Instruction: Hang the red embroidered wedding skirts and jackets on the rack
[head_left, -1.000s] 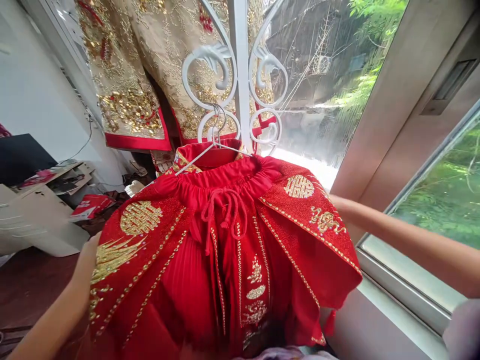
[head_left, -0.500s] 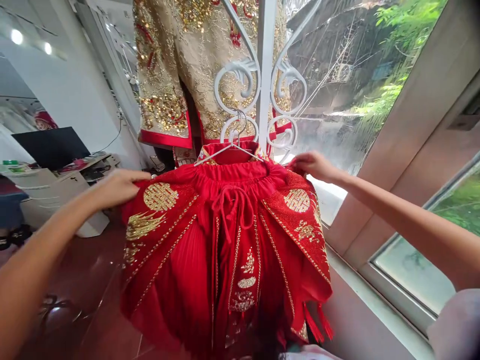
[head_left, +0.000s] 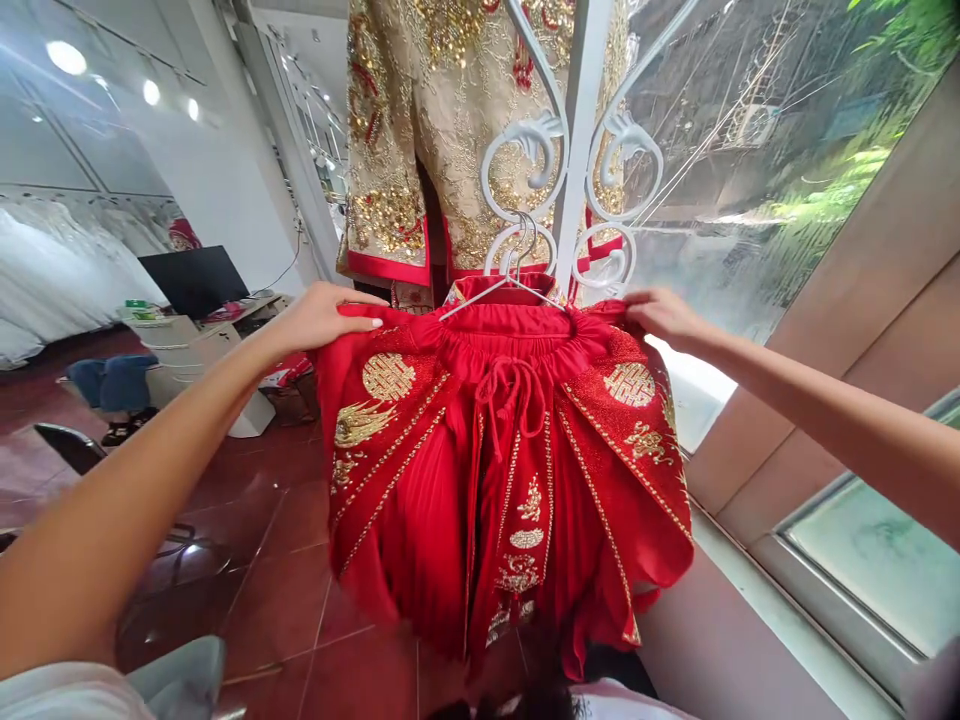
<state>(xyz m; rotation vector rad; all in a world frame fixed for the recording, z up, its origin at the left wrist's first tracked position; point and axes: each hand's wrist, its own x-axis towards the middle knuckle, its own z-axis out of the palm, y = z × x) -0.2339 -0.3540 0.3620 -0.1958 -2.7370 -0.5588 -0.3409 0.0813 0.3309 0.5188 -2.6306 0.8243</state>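
A red pleated skirt [head_left: 427, 480] with gold embroidery and a tied cord at the waist hangs in front of me from a wire hanger [head_left: 487, 292]. My left hand [head_left: 330, 318] pinches the skirt's upper left side, thumb and fingers closed on the red cloth. On the opposite side, my right hand [head_left: 663, 316] grips the upper right edge, its fingertips partly hidden. Between both hands the skirt is spread wide. Behind its waistband shows the collar of another red garment [head_left: 517, 284]. A gold-sequined garment with red hems [head_left: 465, 130] hangs higher up.
A white scrolled metal rack [head_left: 581, 120] holds the clothes beside a window [head_left: 720, 170]. To the left are a desk with a monitor [head_left: 193, 280], a seated person's legs [head_left: 116, 385] and white gowns [head_left: 52, 270]. A grey chair [head_left: 180, 680] stands low at left.
The view has swung left, so the skirt appears farther right. My left hand has shifted inward along the skirt's top edge; both hands keep hold of the cloth.
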